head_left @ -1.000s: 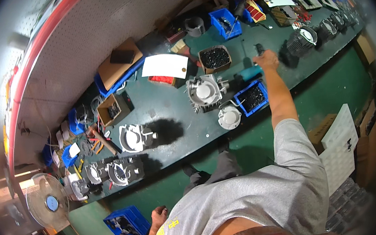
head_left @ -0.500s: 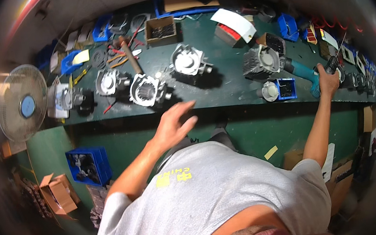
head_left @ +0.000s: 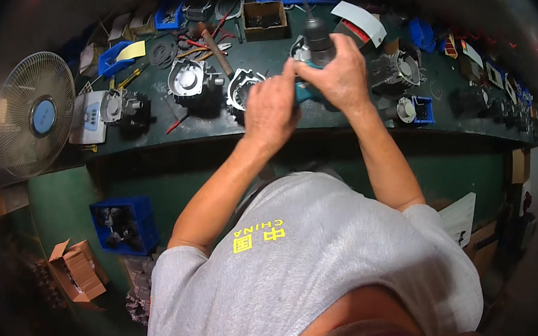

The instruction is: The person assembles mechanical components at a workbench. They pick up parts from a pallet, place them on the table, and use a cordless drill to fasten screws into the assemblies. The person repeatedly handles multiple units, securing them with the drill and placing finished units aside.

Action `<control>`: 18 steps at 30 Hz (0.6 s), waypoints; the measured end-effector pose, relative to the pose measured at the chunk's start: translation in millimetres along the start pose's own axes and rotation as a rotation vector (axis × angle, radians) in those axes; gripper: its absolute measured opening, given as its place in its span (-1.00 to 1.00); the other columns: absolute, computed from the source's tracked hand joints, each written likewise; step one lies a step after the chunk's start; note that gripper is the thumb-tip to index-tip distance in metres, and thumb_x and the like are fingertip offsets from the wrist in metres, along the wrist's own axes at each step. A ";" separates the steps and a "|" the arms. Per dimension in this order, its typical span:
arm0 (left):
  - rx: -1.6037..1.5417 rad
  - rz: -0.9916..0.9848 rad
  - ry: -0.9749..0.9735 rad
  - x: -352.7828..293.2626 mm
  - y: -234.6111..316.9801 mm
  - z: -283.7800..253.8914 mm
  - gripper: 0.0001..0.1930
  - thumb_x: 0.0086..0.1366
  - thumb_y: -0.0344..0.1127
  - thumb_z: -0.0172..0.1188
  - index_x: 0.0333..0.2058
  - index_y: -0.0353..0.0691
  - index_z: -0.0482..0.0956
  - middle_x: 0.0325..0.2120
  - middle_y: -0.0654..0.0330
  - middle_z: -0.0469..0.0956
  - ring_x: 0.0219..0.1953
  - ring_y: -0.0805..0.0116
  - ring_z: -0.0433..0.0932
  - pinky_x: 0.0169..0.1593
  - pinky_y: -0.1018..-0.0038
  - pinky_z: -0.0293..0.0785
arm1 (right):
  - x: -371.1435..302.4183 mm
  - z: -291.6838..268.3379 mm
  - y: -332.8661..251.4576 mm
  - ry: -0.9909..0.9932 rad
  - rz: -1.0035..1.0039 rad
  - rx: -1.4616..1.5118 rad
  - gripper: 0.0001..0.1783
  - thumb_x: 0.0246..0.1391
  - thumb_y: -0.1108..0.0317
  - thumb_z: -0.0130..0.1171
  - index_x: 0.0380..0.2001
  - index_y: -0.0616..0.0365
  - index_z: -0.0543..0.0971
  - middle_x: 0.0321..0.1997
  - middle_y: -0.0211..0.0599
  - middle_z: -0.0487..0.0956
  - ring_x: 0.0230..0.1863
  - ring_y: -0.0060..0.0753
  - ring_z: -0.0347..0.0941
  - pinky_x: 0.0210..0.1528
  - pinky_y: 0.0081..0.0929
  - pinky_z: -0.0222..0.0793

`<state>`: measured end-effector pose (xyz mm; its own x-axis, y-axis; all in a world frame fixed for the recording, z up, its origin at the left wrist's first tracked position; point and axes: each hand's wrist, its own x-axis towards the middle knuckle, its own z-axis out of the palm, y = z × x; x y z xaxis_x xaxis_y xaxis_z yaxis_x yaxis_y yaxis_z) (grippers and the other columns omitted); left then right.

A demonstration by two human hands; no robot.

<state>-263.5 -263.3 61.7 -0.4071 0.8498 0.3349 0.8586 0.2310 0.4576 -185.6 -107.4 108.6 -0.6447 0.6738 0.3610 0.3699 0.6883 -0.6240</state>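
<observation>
In front of me, over the bench, my right hand (head_left: pixel 344 78) is closed around a teal and black power drill (head_left: pixel 318 36). The drill's long thin bit points away from me. Close against it on the left is my left hand (head_left: pixel 272 110), its fingers curled and its fingertips by my right thumb. Whatever they hold, if anything, is hidden. Just beyond my left hand sits a bright metal housing (head_left: pixel 237 91), partly covered by it. Another metal housing (head_left: pixel 300 48) shows in part behind the drill. Farther left stands a similar housing (head_left: pixel 186 79).
A hammer (head_left: pixel 217 55) and pliers lie beyond the housings, near a carton of small parts (head_left: pixel 265 31). A finned housing (head_left: pixel 398 73) and a blue bin (head_left: pixel 423 111) are at right. A fan (head_left: pixel 41 115) stands left. Below is a blue crate (head_left: pixel 125 226).
My right hand has brought the drill from the far right to the middle. My left hand, spread before, has moved right beside it with fingers curled. The view has shifted.
</observation>
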 end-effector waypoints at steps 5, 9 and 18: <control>-0.143 -0.281 -0.109 -15.8 -37.7 -56.0 -0.07 -0.10 -0.35 0.48 0.33 -0.20 0.31 -0.05 -0.03 0.61 -0.10 -0.03 0.66 0.06 0.20 0.55 | -7.8 18.4 4.0 -0.186 0.252 0.897 -0.54 0.15 0.23 0.44 -0.02 0.37 0.63 -0.17 -0.23 0.65 -0.21 -0.48 0.62 -0.24 -0.57 0.60; -0.660 -0.253 0.125 -44.1 -50.3 -78.6 -0.27 0.00 -0.49 0.41 0.23 -0.28 0.42 -0.02 0.12 0.62 0.01 0.26 0.63 0.16 0.38 0.50 | -25.5 45.7 35.4 -0.287 0.475 1.164 -0.62 0.28 0.44 0.27 0.09 0.43 0.55 -0.20 -0.13 0.67 -0.22 -0.41 0.67 -0.22 -0.53 0.67; -0.439 -0.752 0.201 -123.3 -35.8 -95.2 -0.60 0.32 -0.27 0.40 0.07 -0.28 0.58 -0.10 0.17 0.61 -0.07 0.30 0.56 0.06 0.35 0.49 | -44.2 101.9 74.3 -0.730 1.022 1.751 -0.75 0.40 0.46 0.08 0.08 0.31 0.48 0.01 -0.13 0.61 0.03 -0.32 0.62 0.14 -0.37 0.65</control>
<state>-273.7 -421.5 82.5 -0.8967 0.4383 -0.0622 0.1624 0.4565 0.8748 -197.8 -113.5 -24.3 -0.9057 0.0608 -0.4195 0.1051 -0.9266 -0.3612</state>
